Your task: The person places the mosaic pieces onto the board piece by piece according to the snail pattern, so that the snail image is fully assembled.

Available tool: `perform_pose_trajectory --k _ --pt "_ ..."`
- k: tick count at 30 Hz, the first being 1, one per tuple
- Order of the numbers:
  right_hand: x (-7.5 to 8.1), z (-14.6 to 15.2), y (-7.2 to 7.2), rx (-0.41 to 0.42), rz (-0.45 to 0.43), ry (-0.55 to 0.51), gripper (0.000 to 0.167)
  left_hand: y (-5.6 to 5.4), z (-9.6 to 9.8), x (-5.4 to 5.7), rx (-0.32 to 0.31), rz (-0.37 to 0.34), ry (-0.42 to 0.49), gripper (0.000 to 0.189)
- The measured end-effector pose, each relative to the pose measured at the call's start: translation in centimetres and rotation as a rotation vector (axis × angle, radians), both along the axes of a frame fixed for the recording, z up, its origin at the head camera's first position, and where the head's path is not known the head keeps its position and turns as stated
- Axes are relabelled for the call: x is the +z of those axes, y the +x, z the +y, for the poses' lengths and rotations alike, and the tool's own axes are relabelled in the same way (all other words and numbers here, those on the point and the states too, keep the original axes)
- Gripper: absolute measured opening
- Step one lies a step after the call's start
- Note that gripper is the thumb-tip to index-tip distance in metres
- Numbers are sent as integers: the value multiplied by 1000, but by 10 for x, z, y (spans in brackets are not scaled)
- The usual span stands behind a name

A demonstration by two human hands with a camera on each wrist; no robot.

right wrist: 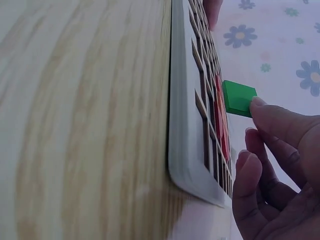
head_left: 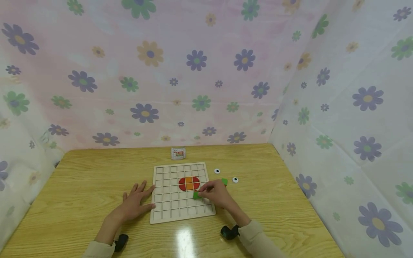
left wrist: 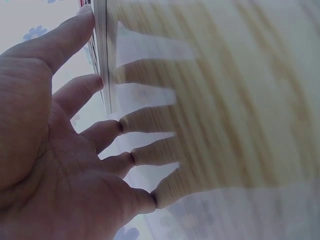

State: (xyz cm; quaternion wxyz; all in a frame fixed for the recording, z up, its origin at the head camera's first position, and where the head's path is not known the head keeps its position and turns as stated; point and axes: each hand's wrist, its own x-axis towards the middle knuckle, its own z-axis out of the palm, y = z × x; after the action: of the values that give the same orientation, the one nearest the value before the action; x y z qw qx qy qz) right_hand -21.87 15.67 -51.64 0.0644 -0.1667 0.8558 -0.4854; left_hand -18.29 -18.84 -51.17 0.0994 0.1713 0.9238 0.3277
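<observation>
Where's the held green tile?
Head view: green tile pinched by the right hand, above the right half of the grid board, nearer the wearer than the orange tiles.

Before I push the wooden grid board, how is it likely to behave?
The grid board is probably stiff, as it lies flat with straight edges. Broad and low, it would likelier slide than tip. The left hand, touching its edge, might resist the push.

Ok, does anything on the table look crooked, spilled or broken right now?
Nothing looks spilled or broken. The grid board sits slightly turned against the table's back edge, and two eye pieces lie loose to its right. With the right grip pinching a green tile, those seem like ordinary work in progress.
</observation>
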Motion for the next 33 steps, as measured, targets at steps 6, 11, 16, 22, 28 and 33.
perform_pose_trajectory --k 6,11,16,22,28,33 --pt "-1 -11 -2 6 25 25 5 0 0 0 -4 9 3 74" --pt "0 -17 -3 16 26 40 4 0 0 -2 -3 7 3 74" --pt "1 -20 -5 20 11 51 5 -1 0 -2 -4 9 -3 74" --pt "1 -22 -9 27 -24 106 7 -1 0 -3 0 0 9 75" --pt "1 -24 -12 58 -39 158 6 -1 0 -2 2 -1 9 75" --pt "0 -24 -14 71 -41 156 5 -1 0 -1 3 -3 8 74"
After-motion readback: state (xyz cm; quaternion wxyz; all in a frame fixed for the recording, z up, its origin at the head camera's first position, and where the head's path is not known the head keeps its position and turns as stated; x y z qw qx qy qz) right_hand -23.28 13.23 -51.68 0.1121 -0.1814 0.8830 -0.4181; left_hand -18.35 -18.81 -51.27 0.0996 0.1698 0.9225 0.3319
